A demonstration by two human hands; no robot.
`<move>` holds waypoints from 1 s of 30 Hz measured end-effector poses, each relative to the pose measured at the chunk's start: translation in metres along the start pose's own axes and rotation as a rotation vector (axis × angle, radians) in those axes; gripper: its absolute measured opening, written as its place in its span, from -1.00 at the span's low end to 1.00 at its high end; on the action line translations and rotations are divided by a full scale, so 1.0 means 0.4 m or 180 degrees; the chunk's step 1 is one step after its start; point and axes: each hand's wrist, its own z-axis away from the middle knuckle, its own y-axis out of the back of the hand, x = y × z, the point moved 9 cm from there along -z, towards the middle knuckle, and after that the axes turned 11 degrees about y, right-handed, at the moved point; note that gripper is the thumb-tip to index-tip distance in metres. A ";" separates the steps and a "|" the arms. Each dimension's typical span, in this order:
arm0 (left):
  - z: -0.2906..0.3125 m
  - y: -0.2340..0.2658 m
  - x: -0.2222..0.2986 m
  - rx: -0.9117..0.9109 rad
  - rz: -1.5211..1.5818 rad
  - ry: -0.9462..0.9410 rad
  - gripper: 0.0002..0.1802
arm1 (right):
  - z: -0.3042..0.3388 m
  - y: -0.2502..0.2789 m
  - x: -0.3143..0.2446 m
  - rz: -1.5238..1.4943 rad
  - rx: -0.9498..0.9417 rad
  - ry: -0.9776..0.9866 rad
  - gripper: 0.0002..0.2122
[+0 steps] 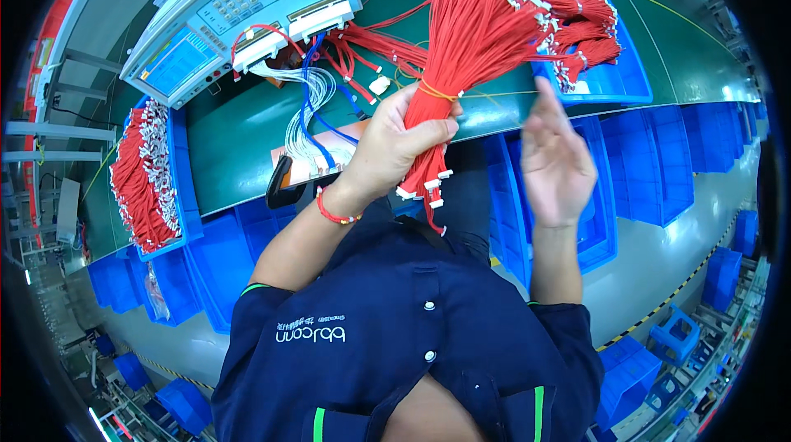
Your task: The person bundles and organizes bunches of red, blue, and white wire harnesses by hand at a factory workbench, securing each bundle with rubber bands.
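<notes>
A thick bundle of red wire harnesses (pixel 470 38) with white end connectors is gripped in my left hand (pixel 404 141). A yellowish band (pixel 438 91) goes round the bundle just above my fingers. The bundle leans up and to the right, its upper ends fanning out, while a shorter end with white connectors hangs below my fist. My right hand (pixel 559 158) is raised to the right of the bundle, apart from it, with fingers stretched out and nothing visible in it. The right fingertips are slightly blurred.
A test instrument (pixel 247 9) with a screen and keys stands at the back left, white and blue cables running from it. Blue bins of red harnesses sit at the right (pixel 630 71) and left (pixel 183 170) of the green table (pixel 222 154). More blue bins (pixel 651 162) hang along its near edge.
</notes>
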 end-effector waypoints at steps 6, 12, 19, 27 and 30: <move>-0.002 -0.042 -0.005 0.0279 -0.1403 -0.0607 -0.59 | 0.018 0.025 0.158 0.1487 -0.0438 0.0035 -0.48; -0.008 -0.019 0.048 0.0870 -0.2449 -0.0705 -0.68 | 0.067 -0.118 0.029 0.5186 -0.1894 0.2130 -0.71; 0.008 -0.061 0.057 0.1003 -0.3187 -0.1060 -0.76 | 0.042 -0.158 0.012 0.4566 -0.1860 0.2095 -0.93; 0.043 -0.107 0.076 0.0553 -0.4581 -0.1536 -0.62 | -0.079 -0.091 -0.153 0.2315 -0.0843 0.0112 -0.89; 0.074 -0.131 0.111 0.0383 -0.4699 -0.2091 -0.64 | -0.144 -0.057 -0.226 0.3129 -0.0715 0.0234 -0.88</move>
